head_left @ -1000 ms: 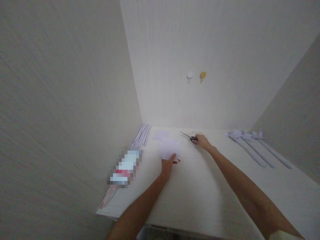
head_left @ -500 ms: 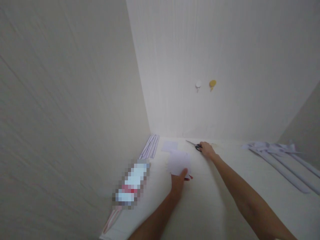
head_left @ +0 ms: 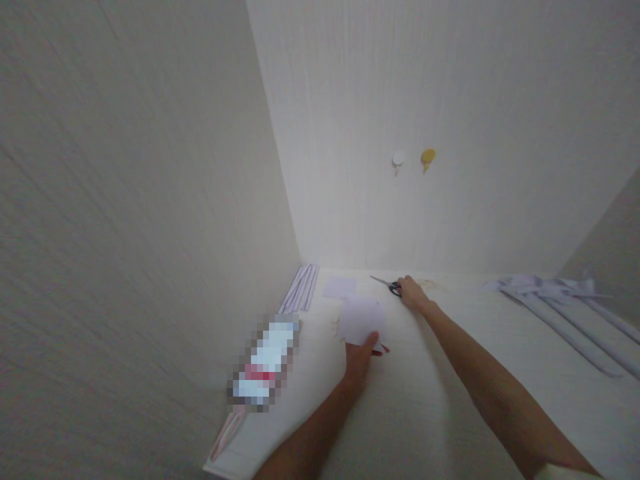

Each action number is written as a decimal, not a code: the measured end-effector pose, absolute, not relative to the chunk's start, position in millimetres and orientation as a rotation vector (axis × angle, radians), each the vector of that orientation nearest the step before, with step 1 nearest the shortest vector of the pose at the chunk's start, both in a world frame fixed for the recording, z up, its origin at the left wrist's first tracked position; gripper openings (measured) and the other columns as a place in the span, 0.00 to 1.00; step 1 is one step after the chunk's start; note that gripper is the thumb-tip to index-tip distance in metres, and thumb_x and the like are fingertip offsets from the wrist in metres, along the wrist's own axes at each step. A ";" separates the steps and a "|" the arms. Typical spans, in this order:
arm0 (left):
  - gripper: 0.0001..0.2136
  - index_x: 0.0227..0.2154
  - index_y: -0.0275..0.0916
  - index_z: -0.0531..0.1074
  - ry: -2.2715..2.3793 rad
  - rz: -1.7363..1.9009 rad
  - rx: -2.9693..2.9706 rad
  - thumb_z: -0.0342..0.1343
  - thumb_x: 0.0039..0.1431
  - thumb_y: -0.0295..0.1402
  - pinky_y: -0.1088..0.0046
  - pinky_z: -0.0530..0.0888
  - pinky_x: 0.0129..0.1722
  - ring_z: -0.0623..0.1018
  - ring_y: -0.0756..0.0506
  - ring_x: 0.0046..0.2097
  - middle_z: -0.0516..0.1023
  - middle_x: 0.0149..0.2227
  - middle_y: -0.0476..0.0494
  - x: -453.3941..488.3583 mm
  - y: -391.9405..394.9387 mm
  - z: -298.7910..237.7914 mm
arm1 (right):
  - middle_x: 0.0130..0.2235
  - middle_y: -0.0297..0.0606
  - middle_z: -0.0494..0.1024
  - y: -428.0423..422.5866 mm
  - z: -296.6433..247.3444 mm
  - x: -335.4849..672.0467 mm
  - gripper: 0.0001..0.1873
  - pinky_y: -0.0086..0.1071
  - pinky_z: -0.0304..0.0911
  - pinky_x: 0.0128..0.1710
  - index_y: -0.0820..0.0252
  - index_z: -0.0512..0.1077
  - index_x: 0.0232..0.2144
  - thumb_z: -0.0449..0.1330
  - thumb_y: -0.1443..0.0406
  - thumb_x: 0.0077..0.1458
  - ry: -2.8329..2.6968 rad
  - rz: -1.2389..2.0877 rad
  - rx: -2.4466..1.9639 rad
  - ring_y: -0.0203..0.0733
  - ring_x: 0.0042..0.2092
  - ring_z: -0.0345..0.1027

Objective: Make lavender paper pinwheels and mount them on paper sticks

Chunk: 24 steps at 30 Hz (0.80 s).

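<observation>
A white piece of paper (head_left: pixel 361 319) is gripped in my left hand (head_left: pixel 361 357), thumb on top and the other fingers hidden beneath it. Something small and red (head_left: pixel 385 349) pokes out from under the paper's right corner, beside my thumb; I cannot make out what it is. My right hand (head_left: pixel 414 292) has its fingers closed on the black handles of a pair of scissors (head_left: pixel 395 288) near the back of the table. The blades point left, away from my palm. Behind the held paper, another white sheet (head_left: pixel 340 287) lies flat.
Thin rolled paper sticks (head_left: pixel 301 288) lie by the left wall. In front of them is a blurred-out phone-like device (head_left: pixel 267 363) with a pinkish strap (head_left: pixel 228 432). Longer paper tubes and crumpled strips (head_left: pixel 550 293) lie at right. Two hooks, white (head_left: pixel 398 159) and yellow (head_left: pixel 428 157), are on the wall.
My left hand and the paper have shifted slightly to the right. My right hand stays at the scissors, nearly unmoved. The view has tilted a little.
</observation>
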<state>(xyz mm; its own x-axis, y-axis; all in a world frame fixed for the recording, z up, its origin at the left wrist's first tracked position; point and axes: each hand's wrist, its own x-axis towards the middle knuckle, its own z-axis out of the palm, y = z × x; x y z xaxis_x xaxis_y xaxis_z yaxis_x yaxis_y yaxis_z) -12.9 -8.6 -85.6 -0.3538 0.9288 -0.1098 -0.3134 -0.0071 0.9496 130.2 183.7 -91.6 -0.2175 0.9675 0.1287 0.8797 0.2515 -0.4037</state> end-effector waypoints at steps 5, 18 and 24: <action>0.12 0.31 0.34 0.67 1.223 1.544 0.764 0.56 0.40 0.33 0.77 0.69 0.19 0.74 0.50 0.22 0.75 0.28 0.45 -12.4 -9.3 -83.5 | 0.44 0.42 0.66 171.6 -86.0 127.9 0.14 0.39 0.61 0.40 0.64 0.64 0.41 0.52 0.64 0.52 -1.948 0.474 -1.580 0.40 0.42 0.63; 0.13 0.31 0.34 0.68 1.184 1.521 0.761 0.57 0.38 0.31 0.77 0.70 0.21 0.74 0.49 0.28 0.74 0.30 0.44 -10.0 -9.6 -83.3 | 0.27 0.34 0.69 27.0 -70.4 130.0 0.21 0.26 0.53 0.20 0.60 0.63 0.31 0.48 0.49 0.47 -1.382 1.103 -1.153 0.29 0.21 0.57; 0.13 0.29 0.34 0.70 1.149 1.491 0.804 0.60 0.35 0.31 0.74 0.71 0.27 0.73 0.48 0.32 0.75 0.33 0.43 -8.2 -15.8 -80.7 | 0.22 0.34 0.68 -7.2 -87.9 122.1 0.21 0.27 0.53 0.21 0.61 0.65 0.23 0.50 0.48 0.46 -1.399 1.343 -1.073 0.31 0.21 0.57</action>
<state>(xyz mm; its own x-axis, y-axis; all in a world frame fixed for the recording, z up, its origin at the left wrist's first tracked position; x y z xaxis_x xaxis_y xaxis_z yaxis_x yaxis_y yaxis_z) -8.2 -15.8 -80.7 -0.2327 0.9691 -0.0816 -0.3260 0.0013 0.9454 122.1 -7.2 -87.9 -0.2262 0.9735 0.0345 0.0055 0.0367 -0.9993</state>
